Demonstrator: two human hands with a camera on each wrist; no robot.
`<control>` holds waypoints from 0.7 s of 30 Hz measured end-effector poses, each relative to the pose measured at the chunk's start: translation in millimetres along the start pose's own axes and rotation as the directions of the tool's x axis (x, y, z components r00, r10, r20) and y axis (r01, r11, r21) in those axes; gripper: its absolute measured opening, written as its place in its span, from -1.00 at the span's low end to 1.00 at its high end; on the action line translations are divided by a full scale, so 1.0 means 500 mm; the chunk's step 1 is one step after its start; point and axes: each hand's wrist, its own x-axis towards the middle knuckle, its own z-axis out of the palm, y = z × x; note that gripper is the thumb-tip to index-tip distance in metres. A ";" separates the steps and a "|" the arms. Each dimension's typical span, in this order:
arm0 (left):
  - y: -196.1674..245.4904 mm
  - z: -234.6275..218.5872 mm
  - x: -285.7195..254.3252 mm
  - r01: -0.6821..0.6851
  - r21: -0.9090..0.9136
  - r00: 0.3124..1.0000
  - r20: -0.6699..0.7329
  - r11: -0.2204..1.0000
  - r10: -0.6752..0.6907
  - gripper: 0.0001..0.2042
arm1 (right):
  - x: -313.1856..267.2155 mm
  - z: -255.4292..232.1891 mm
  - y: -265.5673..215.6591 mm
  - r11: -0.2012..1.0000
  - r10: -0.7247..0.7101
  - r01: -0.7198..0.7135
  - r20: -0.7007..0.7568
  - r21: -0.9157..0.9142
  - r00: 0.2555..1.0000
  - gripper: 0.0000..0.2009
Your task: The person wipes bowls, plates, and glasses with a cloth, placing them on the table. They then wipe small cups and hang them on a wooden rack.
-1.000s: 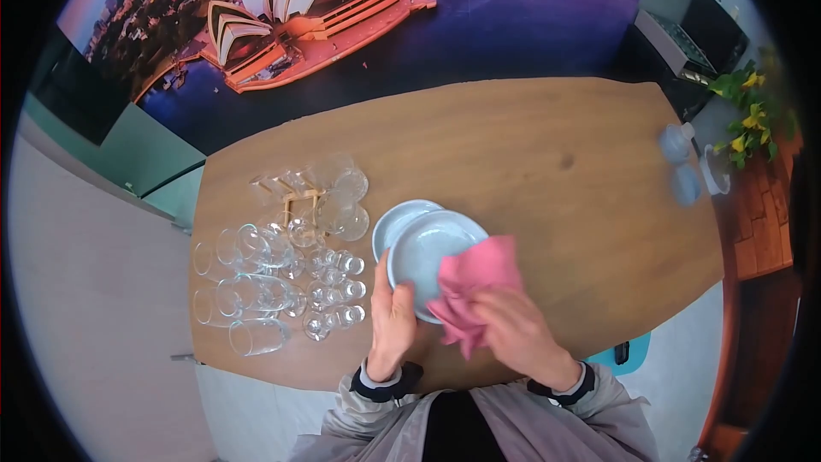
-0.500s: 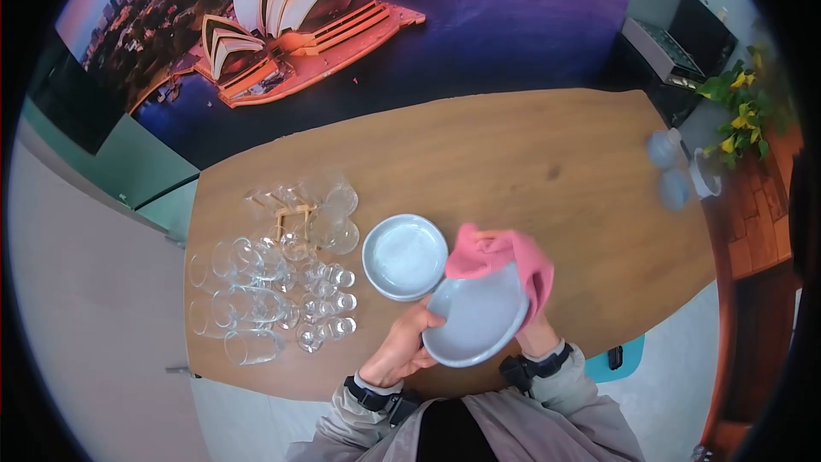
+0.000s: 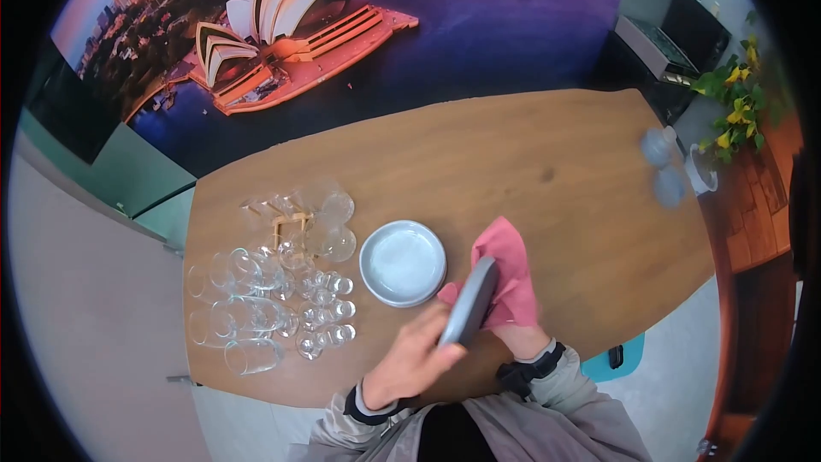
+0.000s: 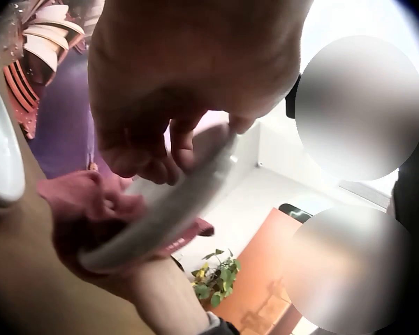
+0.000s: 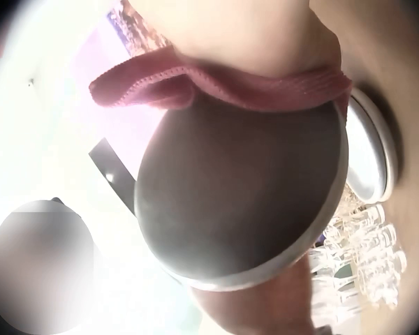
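One plate [image 3: 469,304] is tipped on edge over the near side of the table [image 3: 590,222], its long axis running near left to far right between the hands. The left hand [image 3: 409,361] pinches its near rim with curled fingers, and the right hand [image 3: 523,340] grips the far rim through the cloth [image 3: 508,269], fingertips hidden. The stack [image 3: 400,262] lies left and slightly far, nearer the left hand, before the glasses [image 3: 253,356].
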 end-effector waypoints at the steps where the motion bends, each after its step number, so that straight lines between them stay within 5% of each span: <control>1: 0.010 0.009 0.005 -0.038 0.047 0.999 0.026 0.998 0.037 -0.73 | 0.002 0.002 0.010 1.000 -0.002 0.002 0.006 0.000 1.000 -0.51; 3: -0.024 0.020 -0.005 -0.073 0.084 0.997 0.009 0.994 0.072 -0.74 | -0.007 -0.001 0.030 0.977 0.124 -0.097 -0.137 0.189 0.983 -0.52; 5: -0.030 0.025 -0.016 -0.050 0.131 0.997 0.073 0.990 0.041 -0.75 | -0.017 -0.008 0.029 0.960 0.178 -0.149 -0.105 0.239 0.978 -0.52; 7: -0.041 0.043 -0.015 -0.175 0.190 0.984 0.058 0.966 0.167 -0.79 | -0.036 -0.008 0.021 0.910 0.291 -0.226 -0.145 0.349 0.946 -0.52; 9: -0.071 0.046 0.001 -0.424 0.355 0.905 0.191 0.833 0.380 -0.80 | -0.058 -0.001 0.012 0.837 0.410 -0.298 -0.164 0.459 0.897 -0.52; 14: -0.066 0.014 -0.005 -0.488 0.539 0.873 0.306 0.687 0.380 -0.71 | -0.084 0.011 -0.001 0.572 0.679 -0.418 -0.122 0.706 0.724 -0.51; 16: -0.059 0.009 -0.009 -0.547 0.595 0.837 0.412 0.589 0.360 -0.64 | -0.066 -0.020 -0.024 0.669 0.620 -0.384 -0.193 0.636 0.760 -0.50; 21: -0.100 0.011 -0.031 -0.499 0.611 0.866 0.332 0.615 0.373 -0.58 | -0.081 -0.106 -0.043 0.817 0.458 -0.239 -0.338 0.525 0.823 -0.59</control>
